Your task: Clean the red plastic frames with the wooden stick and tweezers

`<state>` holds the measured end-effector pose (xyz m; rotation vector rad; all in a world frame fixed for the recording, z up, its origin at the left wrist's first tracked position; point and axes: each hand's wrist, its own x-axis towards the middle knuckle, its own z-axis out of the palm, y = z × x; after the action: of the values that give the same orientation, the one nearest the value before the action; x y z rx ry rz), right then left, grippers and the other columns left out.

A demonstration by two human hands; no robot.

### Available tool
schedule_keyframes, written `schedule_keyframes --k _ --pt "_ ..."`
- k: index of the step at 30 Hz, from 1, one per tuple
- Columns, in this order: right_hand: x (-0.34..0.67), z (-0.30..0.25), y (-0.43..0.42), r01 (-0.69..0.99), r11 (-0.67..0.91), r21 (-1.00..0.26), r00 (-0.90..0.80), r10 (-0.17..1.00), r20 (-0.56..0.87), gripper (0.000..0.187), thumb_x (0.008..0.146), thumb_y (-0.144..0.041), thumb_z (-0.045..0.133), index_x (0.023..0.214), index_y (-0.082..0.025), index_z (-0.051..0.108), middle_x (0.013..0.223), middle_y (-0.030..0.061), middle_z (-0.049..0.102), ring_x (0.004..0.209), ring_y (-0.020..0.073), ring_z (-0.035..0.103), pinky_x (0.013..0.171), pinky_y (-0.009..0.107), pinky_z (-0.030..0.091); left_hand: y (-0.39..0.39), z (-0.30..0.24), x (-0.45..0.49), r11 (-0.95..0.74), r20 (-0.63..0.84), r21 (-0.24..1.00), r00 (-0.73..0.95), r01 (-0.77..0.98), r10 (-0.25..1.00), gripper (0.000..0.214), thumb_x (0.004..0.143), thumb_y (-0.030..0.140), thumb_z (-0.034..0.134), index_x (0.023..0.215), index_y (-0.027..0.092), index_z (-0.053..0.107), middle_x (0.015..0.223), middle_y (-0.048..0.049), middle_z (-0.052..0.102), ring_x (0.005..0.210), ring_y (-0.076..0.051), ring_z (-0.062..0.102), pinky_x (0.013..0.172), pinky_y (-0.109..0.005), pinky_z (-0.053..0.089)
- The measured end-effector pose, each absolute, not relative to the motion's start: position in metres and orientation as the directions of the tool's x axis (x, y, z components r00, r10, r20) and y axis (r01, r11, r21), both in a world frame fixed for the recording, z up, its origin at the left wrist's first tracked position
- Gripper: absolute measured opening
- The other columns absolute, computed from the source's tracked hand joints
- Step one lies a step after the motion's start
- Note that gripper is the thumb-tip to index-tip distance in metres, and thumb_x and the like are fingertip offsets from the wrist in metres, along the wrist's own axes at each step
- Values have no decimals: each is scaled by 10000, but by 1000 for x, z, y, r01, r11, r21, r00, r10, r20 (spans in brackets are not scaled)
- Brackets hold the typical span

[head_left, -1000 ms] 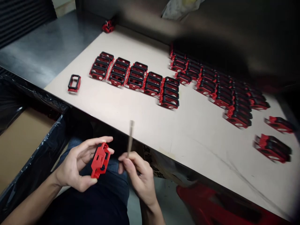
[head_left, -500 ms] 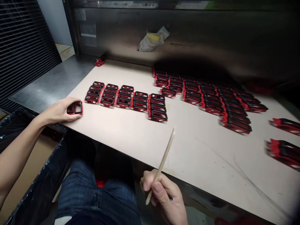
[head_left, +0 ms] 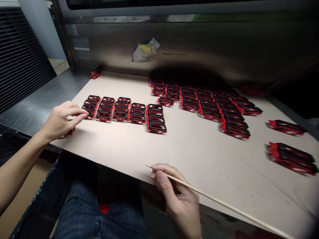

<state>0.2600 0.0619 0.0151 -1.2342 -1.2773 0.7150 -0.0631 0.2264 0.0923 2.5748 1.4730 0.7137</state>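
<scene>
Right hand (head_left: 175, 194) pinches a thin wooden stick (head_left: 211, 197) between thumb and fingers, pencil-fashion, which steadies it; tip points left over the pale board (head_left: 211, 166), tail runs off lower right. Left hand (head_left: 62, 121) rests at the board's near edge, fingers extended; a red-and-black frame (head_left: 70, 132) shows beneath it, grip cannot be told. Just ahead of those fingers, ranked frames (head_left: 124, 113) sit squared in rows, apparently to keep each separate; a larger block (head_left: 199, 104) lies beyond, right of the stick's tip.
</scene>
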Motion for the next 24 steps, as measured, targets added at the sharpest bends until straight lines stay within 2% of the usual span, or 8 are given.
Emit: schedule_keyframes --k 5,8,11,14,15,18,21,24 --pt "264 13 61 205 249 -946 221 930 293 254 1054 -384 574 1047 -255 793 793 49 677 660 164 631 553 261 494 252 86 -5 -564 198 294 528 772 826 279 921 354 550 957 212 788 907 -93 697 937 -291 656 872 -414 539" --pt "266 13 61 136 268 -954 203 935 292 306 1072 -406 541 1015 -251 798 745 46 676 653 153 627 554 244 489 254 86 5 -519 115 362 516 774 849 231 869 349 590 828 195 758 847 -94 688 892 -296 663 821 -400 543" --pt "266 11 60 35 258 -966 209 943 259 283 1072 -402 554 989 -253 780 696 13 659 509 92 500 490 208 435 232 89 5 -432 16 487 487 759 873 321 921 448 566 810 191 724 767 -65 692 740 -238 658 673 -328 540" --pt "263 9 59 -26 252 -967 236 942 239 227 1058 -384 591 982 -252 759 684 -6 641 463 66 404 468 199 402 196 87 7 -217 -179 710 470 670 865 494 977 592 485 797 177 685 615 -8 626 484 -144 551 443 -237 457" --pt "262 9 59 -27 258 -966 240 939 244 213 1053 -374 602 981 -250 759 701 -2 646 469 65 402 477 203 408 185 84 9 0 -291 838 447 545 846 500 927 633 574 757 170 656 599 -2 616 436 -118 502 402 -222 424" --pt "255 11 60 -14 281 -959 222 936 272 178 1049 -328 607 1001 -254 761 758 10 663 493 70 428 506 218 430 162 73 15 220 -394 894 451 390 801 595 872 730 627 700 161 605 586 3 606 388 -70 442 377 -192 386" --pt "249 13 60 4 306 -952 191 934 302 164 1053 -295 595 1031 -272 757 789 11 684 525 82 477 544 227 458 153 67 20 260 -400 904 461 339 792 653 866 776 628 696 146 612 565 16 585 384 -47 437 393 -165 371" --pt "244 14 58 -5 310 -951 162 939 305 194 1073 -272 554 1095 -291 746 789 9 716 572 98 551 582 228 485 147 66 22 335 -414 910 468 244 781 648 834 764 703 695 136 619 590 18 595 393 -34 435 390 -145 374"
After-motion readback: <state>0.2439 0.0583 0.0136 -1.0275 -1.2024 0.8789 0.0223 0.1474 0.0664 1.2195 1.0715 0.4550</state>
